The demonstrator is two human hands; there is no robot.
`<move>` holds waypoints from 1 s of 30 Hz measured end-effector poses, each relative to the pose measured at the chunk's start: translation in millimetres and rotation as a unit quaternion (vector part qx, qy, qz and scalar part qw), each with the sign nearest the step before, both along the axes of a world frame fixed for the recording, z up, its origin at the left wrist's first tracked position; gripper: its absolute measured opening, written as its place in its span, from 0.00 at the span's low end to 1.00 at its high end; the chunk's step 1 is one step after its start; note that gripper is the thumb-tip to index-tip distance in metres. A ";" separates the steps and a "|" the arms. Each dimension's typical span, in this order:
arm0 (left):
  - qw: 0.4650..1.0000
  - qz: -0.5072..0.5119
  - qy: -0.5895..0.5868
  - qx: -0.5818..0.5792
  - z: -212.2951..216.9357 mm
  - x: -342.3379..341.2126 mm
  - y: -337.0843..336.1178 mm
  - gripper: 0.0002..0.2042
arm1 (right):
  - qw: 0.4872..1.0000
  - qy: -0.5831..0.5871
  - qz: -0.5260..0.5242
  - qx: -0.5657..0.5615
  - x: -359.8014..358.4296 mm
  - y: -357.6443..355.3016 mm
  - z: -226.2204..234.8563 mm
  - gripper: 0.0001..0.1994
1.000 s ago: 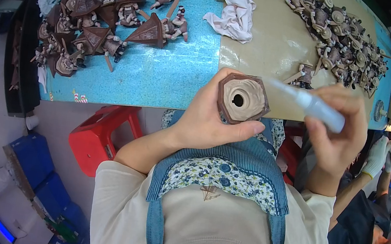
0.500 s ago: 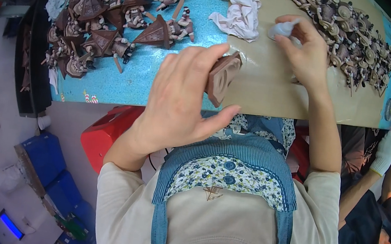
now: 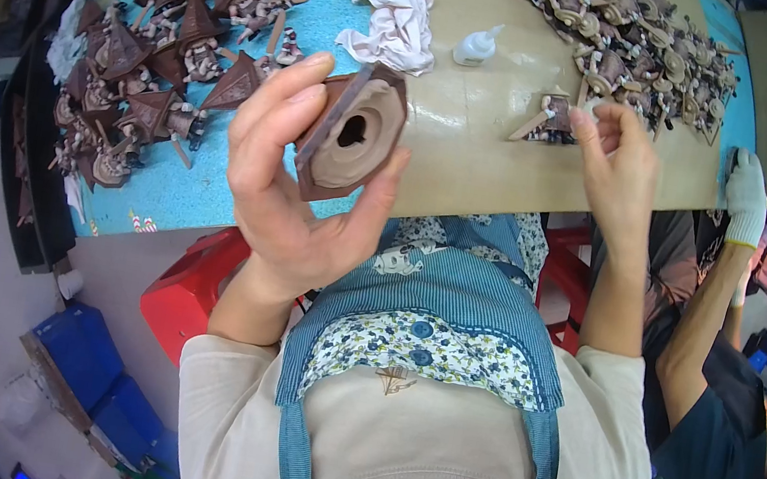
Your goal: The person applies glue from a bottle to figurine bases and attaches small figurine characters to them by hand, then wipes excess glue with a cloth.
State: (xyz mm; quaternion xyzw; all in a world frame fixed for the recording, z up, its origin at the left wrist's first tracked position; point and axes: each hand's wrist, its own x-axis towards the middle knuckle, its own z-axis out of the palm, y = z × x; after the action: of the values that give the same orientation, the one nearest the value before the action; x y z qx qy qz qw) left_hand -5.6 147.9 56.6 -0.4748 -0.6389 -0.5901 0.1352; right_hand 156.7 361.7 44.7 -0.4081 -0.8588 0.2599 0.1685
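My left hand [image 3: 296, 192] is raised over the table's near edge and grips a brown cone-shaped roof piece [image 3: 352, 134], its hollow pale underside turned toward me. My right hand [image 3: 620, 171] reaches onto the beige table [image 3: 473, 169]. Its thumb and forefinger touch a small brown figure part [image 3: 548, 117] lying there; whether they grip it is unclear. A small white glue bottle [image 3: 477, 47] stands free on the table beyond both hands, next to a crumpled white rag [image 3: 388, 12].
Many brown cone figures [image 3: 156, 67] lie piled on the blue mat at the left. Another heap of small figure parts [image 3: 623, 32] fills the far right. A co-worker's white-gloved hand [image 3: 742, 194] rests at the right edge. A red stool [image 3: 182, 294] and blue crates [image 3: 91, 374] stand below.
My right hand set the glue bottle down on the table and moved right to the small figure part. My left hand turned the roof piece so its hollow underside faces me.
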 end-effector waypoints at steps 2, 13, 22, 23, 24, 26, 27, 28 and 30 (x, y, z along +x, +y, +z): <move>1.000 0.010 0.000 0.018 -0.7 3.7 9.1 0.34 | 0.999 -0.023 -0.008 0.031 4.9 -3.6 -23.3 0.23; 0.993 0.085 0.024 0.079 3.2 0.2 24.7 0.39 | 0.979 0.178 -0.011 -0.103 -7.9 -41.0 -41.8 0.19; 0.970 0.140 0.056 0.190 12.8 -22.6 26.3 0.41 | 0.873 0.312 0.025 -0.375 -7.5 -43.0 -25.9 0.12; 0.967 0.137 0.057 0.208 13.2 -25.4 25.9 0.41 | 0.853 0.327 0.038 -0.406 -6.4 -41.0 -27.0 0.13; 0.964 0.143 0.061 0.213 14.3 -28.1 25.4 0.41 | 0.854 0.326 0.047 -0.403 -8.1 -41.2 -24.7 0.13; 0.957 0.136 0.059 0.248 15.6 -31.2 24.9 0.42 | 0.834 0.345 0.053 -0.427 -9.9 -44.3 -19.7 0.12; 0.956 0.139 0.061 0.252 17.0 -31.4 25.9 0.42 | 0.832 0.340 0.059 -0.435 -10.0 -45.5 -17.7 0.12; 0.945 0.135 0.045 0.295 18.5 -30.6 29.5 0.41 | 0.833 0.340 0.063 -0.432 -9.9 -45.9 -16.4 0.12; 0.930 0.132 0.029 0.341 22.0 -29.5 33.1 0.40 | 0.810 0.356 0.076 -0.459 -10.9 -48.2 -14.6 0.13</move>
State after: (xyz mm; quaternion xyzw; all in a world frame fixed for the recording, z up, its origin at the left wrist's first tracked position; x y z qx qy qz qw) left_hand -35.1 181.0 78.7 -0.3284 -0.4522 -0.7350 0.3839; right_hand 145.9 313.5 30.1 -0.2503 -0.5474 0.7632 0.2351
